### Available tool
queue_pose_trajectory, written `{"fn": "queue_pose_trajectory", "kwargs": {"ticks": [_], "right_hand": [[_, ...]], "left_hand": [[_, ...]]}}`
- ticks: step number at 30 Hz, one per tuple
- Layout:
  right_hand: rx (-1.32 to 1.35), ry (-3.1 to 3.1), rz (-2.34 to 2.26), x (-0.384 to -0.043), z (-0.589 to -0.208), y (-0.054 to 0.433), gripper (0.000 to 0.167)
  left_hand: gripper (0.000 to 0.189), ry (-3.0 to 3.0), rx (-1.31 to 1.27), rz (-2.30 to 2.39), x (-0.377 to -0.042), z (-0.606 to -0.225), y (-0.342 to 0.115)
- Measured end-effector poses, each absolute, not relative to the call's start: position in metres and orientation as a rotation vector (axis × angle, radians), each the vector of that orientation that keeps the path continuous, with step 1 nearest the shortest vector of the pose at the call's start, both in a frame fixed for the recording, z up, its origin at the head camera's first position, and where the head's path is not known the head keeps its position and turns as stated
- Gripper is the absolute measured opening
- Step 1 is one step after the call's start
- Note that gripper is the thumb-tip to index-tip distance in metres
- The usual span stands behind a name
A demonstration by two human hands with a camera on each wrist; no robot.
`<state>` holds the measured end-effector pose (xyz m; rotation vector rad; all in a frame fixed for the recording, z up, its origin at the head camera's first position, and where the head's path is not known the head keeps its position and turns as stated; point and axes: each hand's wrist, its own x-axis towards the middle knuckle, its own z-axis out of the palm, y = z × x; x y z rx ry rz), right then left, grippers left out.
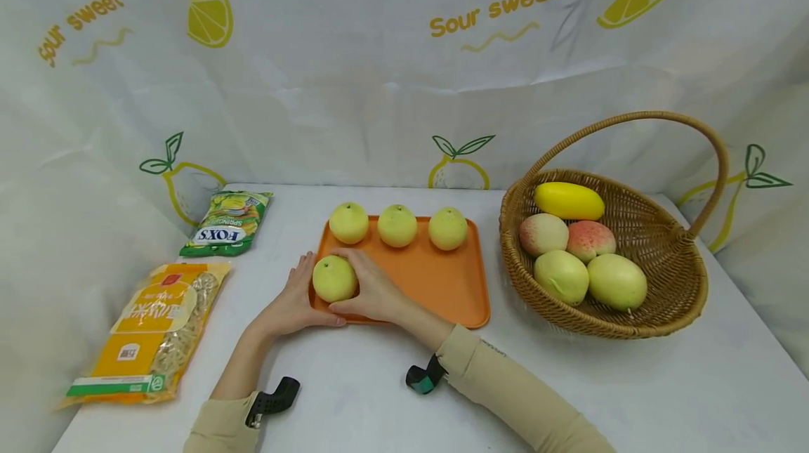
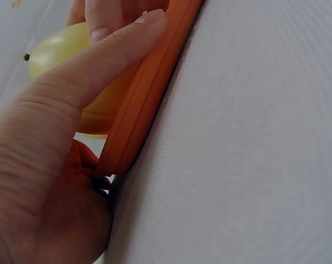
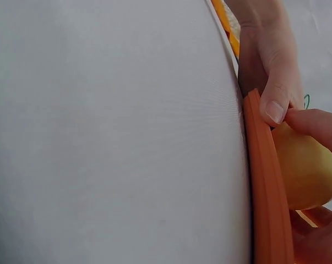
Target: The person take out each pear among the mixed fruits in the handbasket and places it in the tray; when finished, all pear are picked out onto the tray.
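On the front left corner of the orange tray (image 1: 436,291) sits a round yellow-green pear (image 1: 333,279) with a short dark stem. My right hand (image 1: 373,288) grips this pear from its right side, thumb in front and fingers behind. My left hand (image 1: 292,304) lies around the tray's corner. Its straight thumb (image 2: 108,60) rests along the front rim, while its fingers extend up beside the left edge. In the right wrist view, the two hands nearly meet at the pear. Three similar pears, a left one (image 1: 349,222), middle one (image 1: 397,225) and right one (image 1: 448,228), line the tray's back.
To the right stands a wicker basket (image 1: 682,277) with a tall handle, holding a yellow oblong fruit (image 1: 569,201), two peaches (image 1: 590,239) and two yellow-green fruits (image 1: 616,281). A green FOX'S bag (image 1: 227,223) and an orange food packet (image 1: 152,333) lie at the left.
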<state>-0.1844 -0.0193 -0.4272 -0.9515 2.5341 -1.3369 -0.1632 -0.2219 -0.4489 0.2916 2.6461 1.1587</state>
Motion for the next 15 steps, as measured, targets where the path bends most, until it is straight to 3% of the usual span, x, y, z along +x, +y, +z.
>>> {"fn": "queue_pose_trajectory", "kwargs": {"ticks": [15], "right_hand": [[-0.924, 2.462, -1.416, -0.1877, -0.4317, -0.0119, 0.076]], "left_hand": [[0.138, 2.65, 0.289, 1.159, -0.1649, -0.4502, -0.2222]]}}
